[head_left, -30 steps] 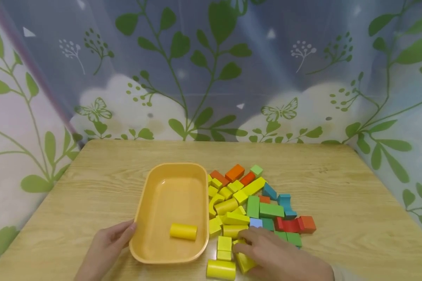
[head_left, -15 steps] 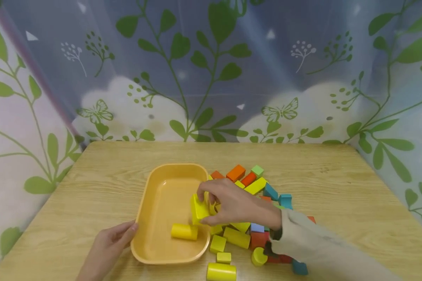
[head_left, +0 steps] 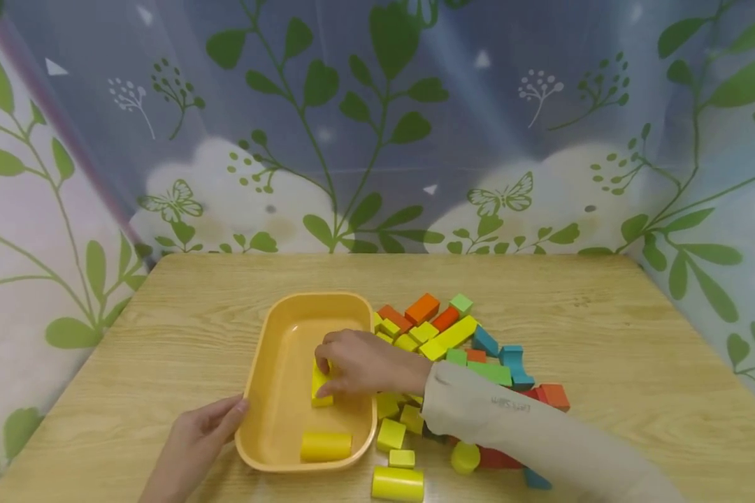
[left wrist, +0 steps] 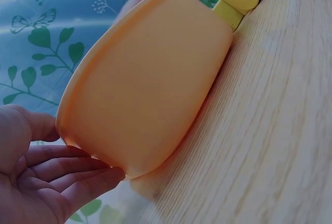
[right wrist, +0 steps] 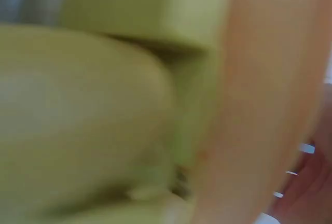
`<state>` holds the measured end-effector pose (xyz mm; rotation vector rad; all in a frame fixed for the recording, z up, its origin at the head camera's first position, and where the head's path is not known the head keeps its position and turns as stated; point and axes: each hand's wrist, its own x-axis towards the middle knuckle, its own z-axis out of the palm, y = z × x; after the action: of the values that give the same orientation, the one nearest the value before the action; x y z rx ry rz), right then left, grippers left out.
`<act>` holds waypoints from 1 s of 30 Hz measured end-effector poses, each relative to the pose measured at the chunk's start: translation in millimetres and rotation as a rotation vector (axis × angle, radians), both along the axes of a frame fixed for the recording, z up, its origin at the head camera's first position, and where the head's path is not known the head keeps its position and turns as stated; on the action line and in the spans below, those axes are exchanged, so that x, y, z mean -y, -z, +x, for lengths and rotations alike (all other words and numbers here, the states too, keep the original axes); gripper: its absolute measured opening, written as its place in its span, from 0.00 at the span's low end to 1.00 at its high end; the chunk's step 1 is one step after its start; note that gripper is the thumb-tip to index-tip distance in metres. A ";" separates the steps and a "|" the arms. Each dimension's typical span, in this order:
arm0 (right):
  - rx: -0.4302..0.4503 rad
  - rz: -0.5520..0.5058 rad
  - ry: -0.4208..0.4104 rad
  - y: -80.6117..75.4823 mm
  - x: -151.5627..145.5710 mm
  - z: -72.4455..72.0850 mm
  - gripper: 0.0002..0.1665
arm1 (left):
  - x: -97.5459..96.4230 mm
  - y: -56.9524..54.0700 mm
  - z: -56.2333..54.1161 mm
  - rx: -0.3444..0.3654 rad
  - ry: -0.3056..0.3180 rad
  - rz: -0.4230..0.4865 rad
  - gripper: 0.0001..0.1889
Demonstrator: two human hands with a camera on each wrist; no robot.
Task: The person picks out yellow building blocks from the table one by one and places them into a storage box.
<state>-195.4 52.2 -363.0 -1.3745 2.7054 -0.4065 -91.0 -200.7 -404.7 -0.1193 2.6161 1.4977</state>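
In the head view, my right hand (head_left: 358,363) pinches a yellow block (head_left: 319,388) low inside the orange plastic tub (head_left: 256,363). Fingers cover part of that block. A yellow cylinder block (head_left: 326,446) lies on its side at the tub's near end. My left hand (head_left: 198,436) holds the tub's left rim. Seen from the left wrist, the thumb of my left hand (left wrist: 52,172) is at the rim and the other fingers lie along the outer wall. The right wrist view is blurred, with yellow blocks (right wrist: 78,115) beside the tub wall (right wrist: 259,99).
Right of the tub, many wooden blocks spread over the table (head_left: 182,335): yellow ones such as a cylinder (head_left: 398,483) near the front, a green block (head_left: 489,373), a blue curved block (head_left: 514,365) and an orange block (head_left: 422,307). The right sleeve (head_left: 509,412) passes above several blocks.
My right hand has taken a yellow block from the pile and carried it left into the tub. The cylinder in the tub has rolled toward the near end. My left hand stays put.
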 end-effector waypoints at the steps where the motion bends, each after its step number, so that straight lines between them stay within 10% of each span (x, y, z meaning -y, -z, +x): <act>1: -0.011 -0.005 0.001 -4.5 -0.8 -2.2 0.13 | 0.0 0.0 0.0 0.001 -0.001 0.003 0.26; 7: -0.062 0.261 0.151 -29.3 -3.4 -7.5 0.13 | 0.1 -3.3 -0.4 0.020 -0.006 0.014 0.27; 13: 0.021 0.549 0.241 -18.6 12.7 3.6 0.12 | 1.2 -2.7 0.4 0.029 -0.008 0.018 0.27; 20: -0.260 0.554 0.201 3.0 23.6 11.7 0.07 | 1.2 -0.8 1.6 -0.017 0.006 0.002 0.27; 26: -0.456 0.333 0.258 -6.7 9.6 1.3 0.11 | 0.2 -1.8 2.6 -0.005 -0.005 -0.011 0.28; 30: -0.362 -0.006 0.275 -24.4 -21.2 9.2 0.10 | -0.5 -2.8 3.4 -0.020 -0.005 -0.015 0.28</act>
<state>-186.1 73.4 -338.6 -1.1766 3.2057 -0.1961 -87.6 -200.2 -401.9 -0.1125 2.6443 1.4891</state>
